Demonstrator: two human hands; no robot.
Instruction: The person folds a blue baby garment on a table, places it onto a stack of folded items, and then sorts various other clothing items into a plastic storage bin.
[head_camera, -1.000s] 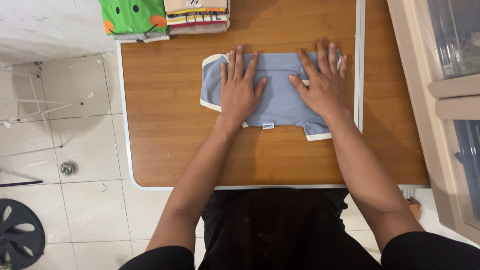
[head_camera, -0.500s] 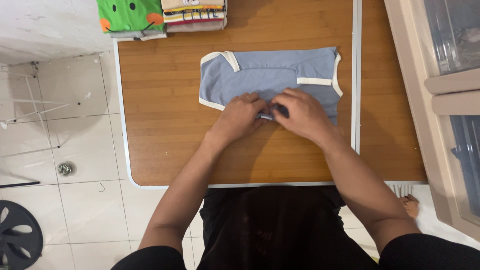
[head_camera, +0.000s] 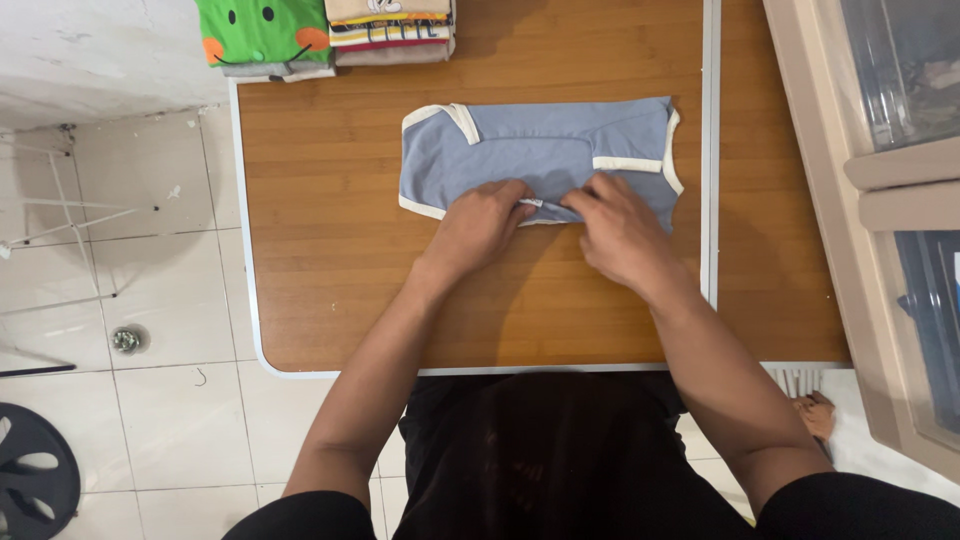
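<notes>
A small light-blue garment (head_camera: 520, 150) with white trim lies flat on the wooden table (head_camera: 340, 280). My left hand (head_camera: 480, 225) and my right hand (head_camera: 615, 225) both pinch its near hem at the middle, fingertips close together, lifting that edge and folding it toward the far side. The hem between the fingers shows a white edge.
Folded clothes sit at the table's far left edge: a green piece (head_camera: 262, 35) and a striped stack (head_camera: 390, 30). A plastic drawer unit (head_camera: 880, 200) stands to the right. White tiled floor, a drying-rack frame (head_camera: 60, 220) and a black fan base (head_camera: 35, 480) lie left.
Both hands left their flat press on the garment, came to its near hem, gripped it, and have carried the hem a little farther up over the cloth.
</notes>
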